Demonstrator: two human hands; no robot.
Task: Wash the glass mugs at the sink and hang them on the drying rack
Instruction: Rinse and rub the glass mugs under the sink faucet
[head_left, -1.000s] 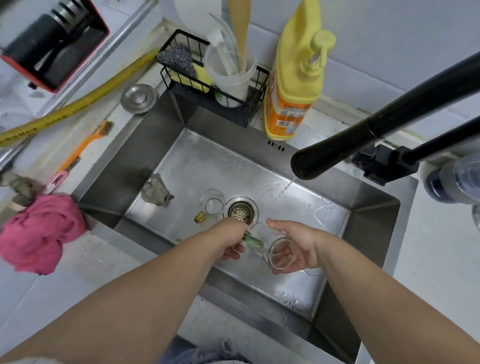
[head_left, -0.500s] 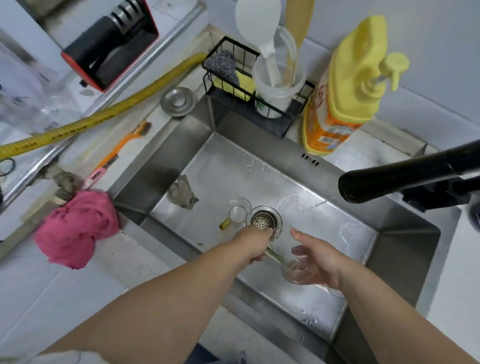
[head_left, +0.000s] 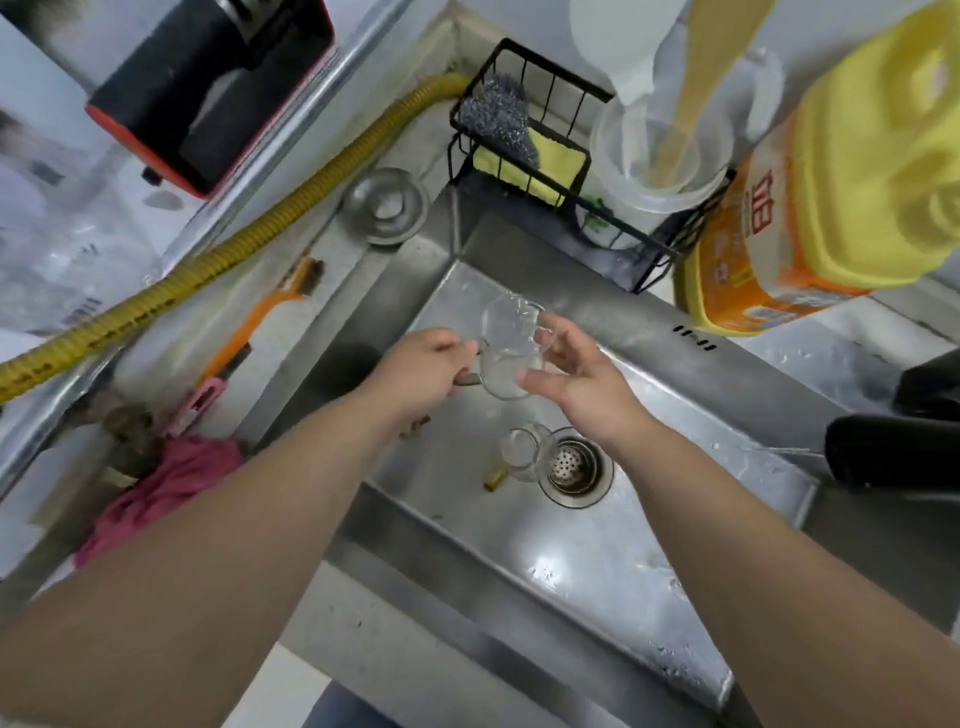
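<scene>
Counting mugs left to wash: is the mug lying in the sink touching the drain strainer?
Cannot tell. In the head view the glass mug lies right beside the drain strainer, its clear rim overlapping the strainer's edge, so no contact or gap shows plainly.

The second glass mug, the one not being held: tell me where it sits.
In the head view the second glass mug rests on the sink floor, right beside the drain strainer on its left, below both hands.

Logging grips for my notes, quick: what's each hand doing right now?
Left hand: closed on the green handle of the glass mug.
Right hand: open, fingers spread against the mug's side, steadying it.
</scene>
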